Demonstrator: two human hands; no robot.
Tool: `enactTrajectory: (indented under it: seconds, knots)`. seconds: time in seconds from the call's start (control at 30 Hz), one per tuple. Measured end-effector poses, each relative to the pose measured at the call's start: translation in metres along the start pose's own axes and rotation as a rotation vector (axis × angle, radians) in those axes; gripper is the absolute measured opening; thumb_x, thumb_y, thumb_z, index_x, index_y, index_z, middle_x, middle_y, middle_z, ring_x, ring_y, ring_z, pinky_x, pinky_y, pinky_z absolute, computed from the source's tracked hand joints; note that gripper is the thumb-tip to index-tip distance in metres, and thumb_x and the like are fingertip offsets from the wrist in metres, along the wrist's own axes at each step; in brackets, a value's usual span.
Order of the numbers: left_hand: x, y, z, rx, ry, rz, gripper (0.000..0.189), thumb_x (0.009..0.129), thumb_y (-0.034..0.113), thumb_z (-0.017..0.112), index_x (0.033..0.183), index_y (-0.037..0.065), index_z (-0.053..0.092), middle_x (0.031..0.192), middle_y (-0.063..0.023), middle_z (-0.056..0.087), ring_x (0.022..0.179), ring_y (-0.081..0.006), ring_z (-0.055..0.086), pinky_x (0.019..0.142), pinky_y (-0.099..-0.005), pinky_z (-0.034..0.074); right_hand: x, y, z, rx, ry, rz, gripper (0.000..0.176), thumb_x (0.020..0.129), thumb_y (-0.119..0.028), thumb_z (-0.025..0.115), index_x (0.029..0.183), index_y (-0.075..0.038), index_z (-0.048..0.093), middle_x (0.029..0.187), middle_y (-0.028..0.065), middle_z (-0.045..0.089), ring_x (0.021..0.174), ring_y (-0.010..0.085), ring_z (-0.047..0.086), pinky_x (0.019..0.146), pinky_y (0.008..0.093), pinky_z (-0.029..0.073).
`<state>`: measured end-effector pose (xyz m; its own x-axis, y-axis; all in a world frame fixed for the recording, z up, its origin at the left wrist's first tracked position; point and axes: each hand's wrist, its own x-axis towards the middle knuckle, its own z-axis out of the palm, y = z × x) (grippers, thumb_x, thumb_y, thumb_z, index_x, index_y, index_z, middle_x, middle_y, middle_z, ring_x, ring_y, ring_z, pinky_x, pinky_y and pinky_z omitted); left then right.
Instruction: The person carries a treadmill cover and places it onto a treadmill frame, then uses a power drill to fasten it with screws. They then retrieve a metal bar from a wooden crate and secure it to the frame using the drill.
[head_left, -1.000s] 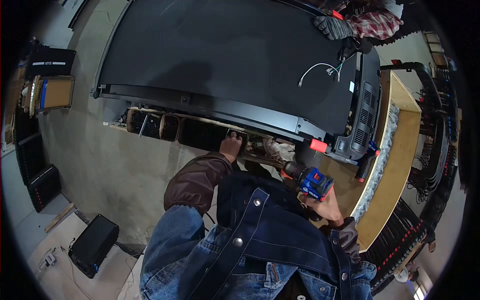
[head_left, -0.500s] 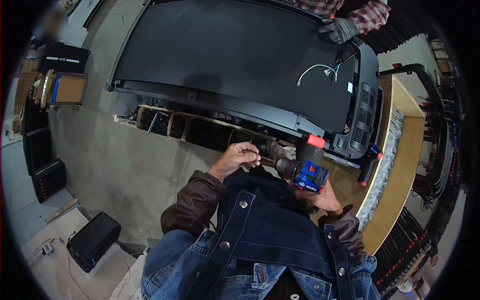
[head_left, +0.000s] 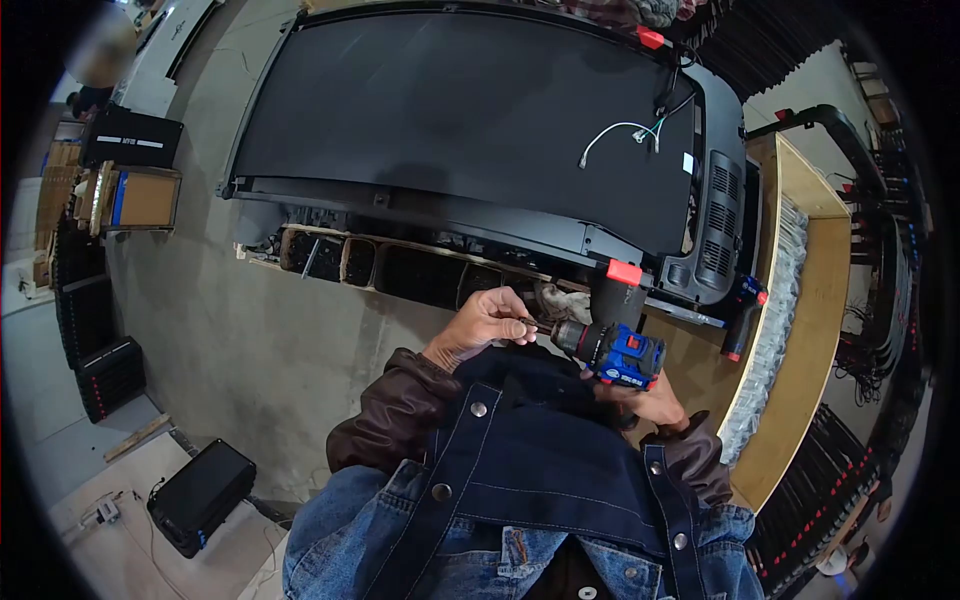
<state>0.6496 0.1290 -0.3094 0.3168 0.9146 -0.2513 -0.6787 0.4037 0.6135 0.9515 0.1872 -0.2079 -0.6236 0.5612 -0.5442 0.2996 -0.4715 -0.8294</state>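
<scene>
A blue and black cordless drill (head_left: 625,355) is in my right hand (head_left: 655,400), whose fingers wrap round its grip, partly hidden under the drill body. The drill's chuck points left. At its tip, my left hand (head_left: 487,325) pinches the thin dark bit (head_left: 541,326) between thumb and fingers. Just beyond both hands is the long black treadmill-like deck (head_left: 430,110), with loose white and green wires (head_left: 640,133) lying on its right part. A dark upright part with a red top (head_left: 624,272) stands right beyond the drill.
Below the deck's near edge is a compartmented tray (head_left: 410,271) of small dark parts. A second blue and black tool (head_left: 742,320) hangs at the wooden box (head_left: 815,300), which holds plastic-wrapped pieces (head_left: 775,345). Across the deck, a co-worker's plaid sleeve (head_left: 690,8) shows at the top edge.
The co-worker's gloved hand has gone from the deck's far right corner. My view has shifted slightly. Both my hands stay at the drill and its bit.
</scene>
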Motion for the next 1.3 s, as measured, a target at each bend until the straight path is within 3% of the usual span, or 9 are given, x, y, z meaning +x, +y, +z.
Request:
enactTrajectory:
  seconds: [0.33,0.47,0.57,0.63,0.73,0.8,1.1,1.2,1.3]
  knots:
    - [0.020,0.012,0.025,0.290,0.095,0.105,0.017,0.089,0.005,0.077,0.101,0.000,0.066,0.094,-0.0122,0.073,0.086,-0.0186,0.073,0.078,-0.0299,0.061,-0.009,-0.005,-0.004,0.149,0.044,0.081,0.039,0.083,0.008,0.070,0.119,-0.001,0.064,0.102,0.0081,0.074,0.078,0.0140,0.069,0.067,0.0280,0.057]
    - [0.046,0.001,0.044,-0.060,0.053,0.029,0.025,0.092,0.012,0.076,0.111,0.000,0.065,0.103,-0.0109,0.072,0.092,-0.0183,0.072,0.082,-0.0315,0.062,-0.012,-0.031,-0.001,0.262,0.138,0.001,0.039,0.082,0.009,0.069,0.119,-0.001,0.064,0.102,0.0094,0.073,0.078,0.0152,0.070,0.069,0.0295,0.058]
    - [0.066,-0.017,0.060,-0.217,-0.060,-0.058,0.055,0.093,0.023,0.076,0.138,0.000,0.052,0.112,-0.0110,0.069,0.102,-0.0203,0.069,0.088,-0.0356,0.058,-0.011,-0.045,-0.011,0.170,0.183,0.028,0.040,0.083,0.004,0.071,0.122,-0.001,0.063,0.105,0.0084,0.073,0.081,0.0175,0.069,0.069,0.0312,0.058]
    - [0.078,-0.024,0.072,-0.267,-0.089,-0.156,0.049,0.096,0.026,0.073,0.133,-0.001,0.055,0.114,-0.0110,0.069,0.104,-0.0210,0.069,0.090,-0.0356,0.058,-0.003,-0.071,-0.015,-0.089,0.319,0.088,0.043,0.081,0.005,0.070,0.123,-0.002,0.063,0.103,0.0080,0.072,0.080,0.0166,0.068,0.068,0.0314,0.056]
    - [0.091,-0.032,0.084,-0.365,-0.133,-0.175,0.040,0.099,0.031,0.068,0.122,0.000,0.060,0.111,-0.0108,0.070,0.101,-0.0209,0.070,0.089,-0.0342,0.059,0.016,-0.101,-0.027,-0.421,0.280,-0.104,0.048,0.072,0.009,0.068,0.118,-0.001,0.063,0.099,0.0048,0.068,0.084,0.0114,0.062,0.071,0.0292,0.052]
    - [0.097,-0.032,0.086,-0.438,-0.097,-0.209,0.036,0.101,0.035,0.064,0.113,0.002,0.065,0.106,-0.0099,0.072,0.098,-0.0203,0.072,0.087,-0.0332,0.060,0.027,-0.106,-0.034,-0.398,0.251,-0.052,0.046,0.071,0.008,0.067,0.116,-0.001,0.064,0.098,0.0030,0.066,0.087,0.0108,0.060,0.075,0.0286,0.051]
    - [0.103,-0.037,0.074,-0.623,-0.027,-0.237,0.031,0.103,0.033,0.061,0.114,0.005,0.067,0.108,-0.0092,0.072,0.099,-0.0213,0.072,0.085,-0.0313,0.060,0.063,-0.122,-0.052,-0.825,0.163,0.008,0.037,0.073,-0.006,0.075,0.108,-0.001,0.063,0.083,0.0160,0.066,0.073,0.0297,0.062,0.074,0.0382,0.052]
    - [0.105,-0.039,0.069,-0.662,-0.047,-0.225,0.030,0.103,0.033,0.061,0.114,0.005,0.066,0.108,-0.0095,0.072,0.099,-0.0214,0.072,0.086,-0.0315,0.060,0.069,-0.131,-0.054,-0.891,0.072,0.209,0.044,0.076,0.001,0.072,0.118,-0.002,0.064,0.097,0.0066,0.068,0.086,0.0164,0.063,0.082,0.0323,0.053]
    - [0.104,-0.036,0.068,-0.663,-0.045,-0.234,0.029,0.104,0.032,0.060,0.114,0.005,0.065,0.108,-0.0099,0.072,0.099,-0.0213,0.072,0.087,-0.0318,0.060,0.071,-0.130,-0.057,-0.950,0.067,0.151,0.044,0.076,-0.002,0.073,0.118,-0.003,0.064,0.096,0.0080,0.069,0.085,0.0183,0.064,0.080,0.0337,0.053]
